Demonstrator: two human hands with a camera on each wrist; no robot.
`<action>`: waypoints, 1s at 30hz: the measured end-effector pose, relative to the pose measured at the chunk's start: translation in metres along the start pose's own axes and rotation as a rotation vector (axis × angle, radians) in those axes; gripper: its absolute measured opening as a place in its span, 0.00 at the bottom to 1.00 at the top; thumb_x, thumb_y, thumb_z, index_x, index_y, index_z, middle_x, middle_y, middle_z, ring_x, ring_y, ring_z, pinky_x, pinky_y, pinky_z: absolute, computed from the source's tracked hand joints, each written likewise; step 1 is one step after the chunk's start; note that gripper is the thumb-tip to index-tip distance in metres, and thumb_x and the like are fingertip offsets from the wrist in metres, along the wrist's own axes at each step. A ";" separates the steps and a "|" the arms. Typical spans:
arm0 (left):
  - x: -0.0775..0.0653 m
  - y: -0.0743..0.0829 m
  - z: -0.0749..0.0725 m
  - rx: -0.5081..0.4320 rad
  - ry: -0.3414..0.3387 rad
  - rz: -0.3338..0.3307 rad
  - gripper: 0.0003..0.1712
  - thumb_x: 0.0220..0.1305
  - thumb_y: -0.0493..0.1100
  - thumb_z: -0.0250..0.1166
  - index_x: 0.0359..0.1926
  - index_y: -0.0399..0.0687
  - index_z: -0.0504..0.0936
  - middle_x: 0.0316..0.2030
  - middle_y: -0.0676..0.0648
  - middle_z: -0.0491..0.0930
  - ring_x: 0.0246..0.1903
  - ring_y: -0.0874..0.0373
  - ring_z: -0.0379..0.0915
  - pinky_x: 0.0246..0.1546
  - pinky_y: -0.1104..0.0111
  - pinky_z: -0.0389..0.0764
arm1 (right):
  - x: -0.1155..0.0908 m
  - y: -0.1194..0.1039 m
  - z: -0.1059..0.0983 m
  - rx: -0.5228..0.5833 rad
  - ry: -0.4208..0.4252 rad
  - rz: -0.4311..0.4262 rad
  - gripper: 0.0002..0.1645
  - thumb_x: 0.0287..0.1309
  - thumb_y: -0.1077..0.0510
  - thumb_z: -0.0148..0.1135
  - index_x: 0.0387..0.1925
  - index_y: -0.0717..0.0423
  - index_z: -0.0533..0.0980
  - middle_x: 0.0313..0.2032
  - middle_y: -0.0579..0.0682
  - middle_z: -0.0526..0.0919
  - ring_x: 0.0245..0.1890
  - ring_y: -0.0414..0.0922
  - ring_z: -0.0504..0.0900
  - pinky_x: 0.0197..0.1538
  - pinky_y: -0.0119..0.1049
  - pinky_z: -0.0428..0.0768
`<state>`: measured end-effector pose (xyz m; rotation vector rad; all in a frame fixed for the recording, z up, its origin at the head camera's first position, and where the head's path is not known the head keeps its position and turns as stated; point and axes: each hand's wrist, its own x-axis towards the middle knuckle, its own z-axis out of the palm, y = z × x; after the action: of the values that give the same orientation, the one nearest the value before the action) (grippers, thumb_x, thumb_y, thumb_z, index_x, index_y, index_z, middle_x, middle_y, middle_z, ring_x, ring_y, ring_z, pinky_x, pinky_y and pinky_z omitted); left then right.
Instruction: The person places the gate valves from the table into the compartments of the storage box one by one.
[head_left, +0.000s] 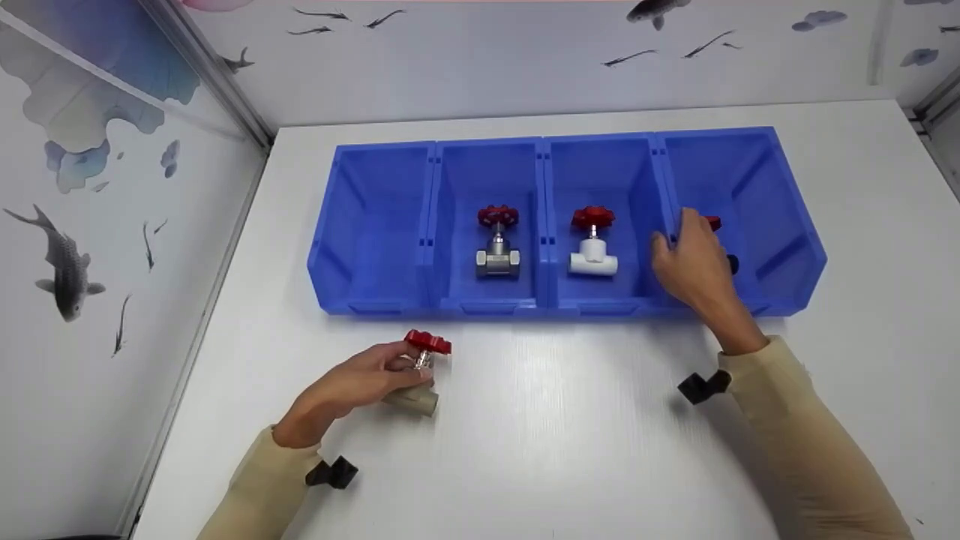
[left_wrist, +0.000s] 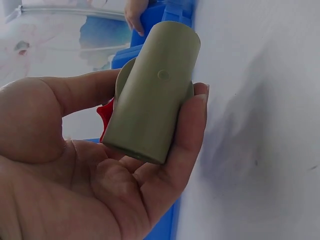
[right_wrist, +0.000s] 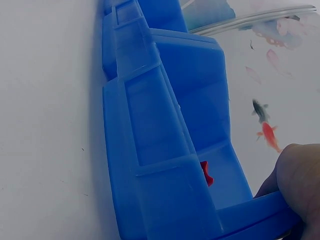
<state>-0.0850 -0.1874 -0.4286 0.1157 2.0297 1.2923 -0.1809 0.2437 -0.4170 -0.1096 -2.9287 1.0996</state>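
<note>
My left hand (head_left: 356, 384) holds a beige valve (head_left: 417, 401) with a red handwheel, just in front of the blue bins. In the left wrist view, thumb and fingers curl round the plain tubular body of the beige valve (left_wrist: 156, 95). My right hand (head_left: 694, 262) grips the wall between the two right-hand bins, thumb to its left and fingers to its right. That blue wall (right_wrist: 255, 216) runs beneath the hand in the right wrist view. Inside the rightmost bin, a valve with a red handle (head_left: 714, 223) and a black end is mostly hidden behind the right hand.
The blue bins (head_left: 487, 306) stand joined in a row at the back of the white table (head_left: 540, 450). A metal valve (head_left: 498, 261) with a red handwheel lies in the second bin, a white valve (head_left: 592, 262) in the third. Patterned panels (head_left: 465, 67) rise behind and left.
</note>
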 end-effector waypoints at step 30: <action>-0.007 0.010 -0.009 -0.008 0.033 0.046 0.25 0.70 0.50 0.62 0.59 0.37 0.73 0.45 0.46 0.82 0.41 0.55 0.75 0.43 0.64 0.71 | 0.000 0.000 0.000 -0.005 0.013 -0.018 0.33 0.72 0.51 0.45 0.65 0.74 0.59 0.55 0.72 0.71 0.53 0.68 0.74 0.52 0.66 0.71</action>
<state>-0.0885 -0.1924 -0.4150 0.1393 2.0602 1.3386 -0.1813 0.2438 -0.4176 -0.0903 -2.9149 1.0851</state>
